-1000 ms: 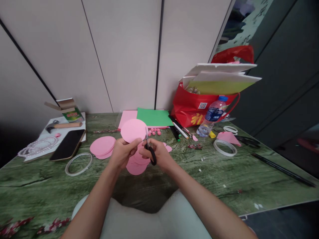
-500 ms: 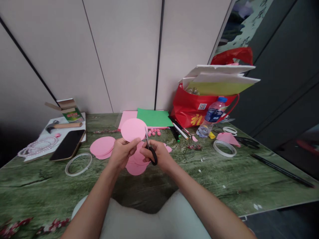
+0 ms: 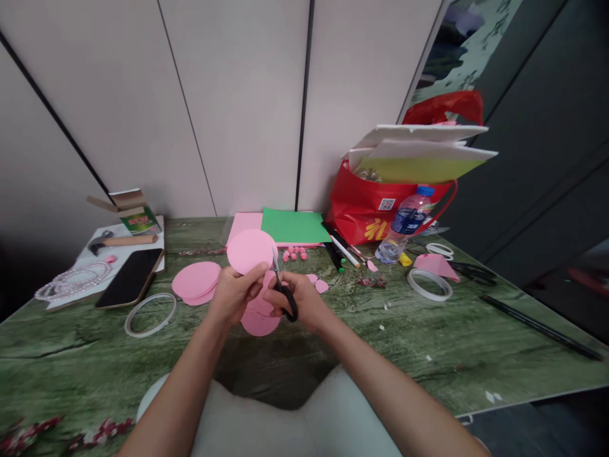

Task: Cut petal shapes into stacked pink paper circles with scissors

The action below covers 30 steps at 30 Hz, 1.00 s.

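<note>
Between thumb and fingers, my left hand [image 3: 239, 292] pinches a pink paper circle [image 3: 251, 249] by its lower edge. My right hand [image 3: 301, 297] grips the black handles of a pair of scissors [image 3: 287, 298], blades pointing up at the circle's right edge. Whether the blades touch the paper I cannot tell. Below the hands, more pink circles [image 3: 259, 324] overlap on the table, partly hidden by my fingers. Another small stack of pink circles [image 3: 196, 281] lies left of my left hand. Small pink petal-shaped pieces [image 3: 321, 287] rest just beyond my right hand.
Behind the hands are green paper [image 3: 295, 225], pink balls [image 3: 294, 254] and pens [image 3: 344, 250]. A red bag [image 3: 354, 203] and a water bottle [image 3: 404, 225] stand at the right, near a tape roll [image 3: 429, 285]. Leftward lie a phone [image 3: 130, 277], a hammer [image 3: 128, 240] and a white ring [image 3: 150, 315].
Both hands have shifted slightly left and down, carrying the paper circle and the scissors. More of the petal-shaped pieces shows beside my right hand.
</note>
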Each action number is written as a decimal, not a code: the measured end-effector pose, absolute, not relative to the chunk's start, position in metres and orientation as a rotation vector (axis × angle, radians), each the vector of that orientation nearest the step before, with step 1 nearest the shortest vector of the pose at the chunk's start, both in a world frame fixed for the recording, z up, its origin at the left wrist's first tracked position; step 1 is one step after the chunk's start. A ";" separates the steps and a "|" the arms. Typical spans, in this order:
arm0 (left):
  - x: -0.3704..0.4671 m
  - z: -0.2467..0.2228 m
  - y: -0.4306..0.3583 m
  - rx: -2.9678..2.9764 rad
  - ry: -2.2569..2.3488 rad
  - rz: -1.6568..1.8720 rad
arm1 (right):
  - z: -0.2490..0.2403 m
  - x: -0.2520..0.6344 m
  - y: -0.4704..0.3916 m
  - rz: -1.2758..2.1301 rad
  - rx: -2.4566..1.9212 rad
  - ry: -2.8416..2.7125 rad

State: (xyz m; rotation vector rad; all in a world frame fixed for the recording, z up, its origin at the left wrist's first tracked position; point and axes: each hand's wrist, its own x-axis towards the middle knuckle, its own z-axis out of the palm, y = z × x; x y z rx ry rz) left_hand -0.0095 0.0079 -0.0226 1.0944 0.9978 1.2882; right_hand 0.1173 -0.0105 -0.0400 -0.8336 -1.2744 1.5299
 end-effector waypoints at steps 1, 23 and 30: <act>-0.009 -0.023 0.008 1.094 1.007 1.294 | -0.040 0.117 -0.010 1.525 -0.841 -1.268; -0.012 -0.023 0.008 1.140 1.029 1.247 | -0.042 0.121 -0.007 1.442 -0.903 -1.266; -0.014 -0.023 0.010 1.158 0.979 1.267 | -0.042 0.120 -0.007 1.482 -0.906 -1.245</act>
